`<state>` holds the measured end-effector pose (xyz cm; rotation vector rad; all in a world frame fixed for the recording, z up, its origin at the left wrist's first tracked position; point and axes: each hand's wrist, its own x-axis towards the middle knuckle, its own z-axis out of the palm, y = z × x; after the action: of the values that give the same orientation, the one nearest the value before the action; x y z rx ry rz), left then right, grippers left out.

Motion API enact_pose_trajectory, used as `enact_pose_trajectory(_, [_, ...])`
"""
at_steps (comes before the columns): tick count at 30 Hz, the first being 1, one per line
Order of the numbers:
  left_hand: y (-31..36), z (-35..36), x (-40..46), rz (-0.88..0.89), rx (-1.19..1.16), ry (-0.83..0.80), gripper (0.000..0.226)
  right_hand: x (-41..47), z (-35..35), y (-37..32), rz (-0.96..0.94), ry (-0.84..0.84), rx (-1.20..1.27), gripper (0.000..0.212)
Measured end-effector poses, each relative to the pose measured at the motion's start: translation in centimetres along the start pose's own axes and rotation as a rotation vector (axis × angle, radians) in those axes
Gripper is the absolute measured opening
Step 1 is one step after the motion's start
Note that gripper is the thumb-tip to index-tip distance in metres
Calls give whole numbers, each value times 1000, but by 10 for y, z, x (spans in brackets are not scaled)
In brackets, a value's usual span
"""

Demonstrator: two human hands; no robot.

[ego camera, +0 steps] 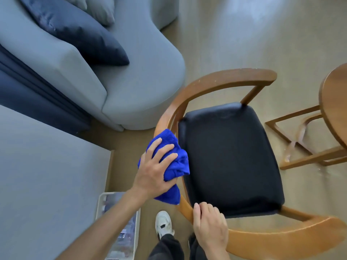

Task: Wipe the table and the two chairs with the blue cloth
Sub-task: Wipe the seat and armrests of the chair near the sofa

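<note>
A wooden chair point(221, 79) with a curved back rail and a black padded seat point(229, 156) stands in the middle of the view. My left hand point(155, 166) presses the bunched blue cloth point(176, 166) against the curved rail on the chair's left side, fingers spread over the cloth. My right hand point(210, 224) grips the same rail lower down, near the seat's front corner. The round wooden table point(332, 102) shows only its edge at the far right, with its wooden base point(300, 152) on the floor beneath.
A grey sofa point(131, 76) with a dark blue cushion point(80, 32) fills the upper left. A grey surface point(47, 175) lies at the lower left, and a white bin point(120, 228) stands beside my white shoe point(163, 224). Light wood floor point(262, 34) surrounds the chair.
</note>
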<state>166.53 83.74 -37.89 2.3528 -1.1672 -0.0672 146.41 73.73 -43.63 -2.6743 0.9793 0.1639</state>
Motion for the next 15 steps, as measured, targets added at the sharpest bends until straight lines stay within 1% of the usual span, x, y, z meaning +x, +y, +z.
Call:
enact_pose_trajectory(2, [-22,-3,26,-5,-42,-32,49,1,2,0,11,20,2,38])
enact_pose_trajectory(3, [-33,-5,48,-55,-74,-45,50,2,2,-1,13,40,3,38])
enact_pose_trajectory(6, [-54,-7,117,-338,-154,-149,54,3,2,-3,9,84,-2,38])
enact_pose_trajectory(7, [-53,-4,129,-408,-135,-187,56,4,3,-3,14,87,4,37])
enact_pose_trajectory(8, [-49,-2,133,-432,-78,-206,56,6,2,-3,20,80,12,37])
enact_pose_trajectory(9, [-42,-1,126,-404,14,-196,55,5,1,-2,31,68,22,36])
enact_pose_trajectory(11, [-25,-2,92,-282,150,-123,51,6,-2,-1,58,-5,70,33])
enact_pose_trajectory(13, [-15,-3,63,-214,153,-95,50,12,-2,-4,96,-65,141,27])
enact_pose_trajectory(14, [-17,-2,63,-216,141,-94,49,15,-3,-5,126,-108,209,20])
enact_pose_trajectory(15, [-23,-2,73,-232,130,-96,49,18,-1,-8,150,-92,284,13])
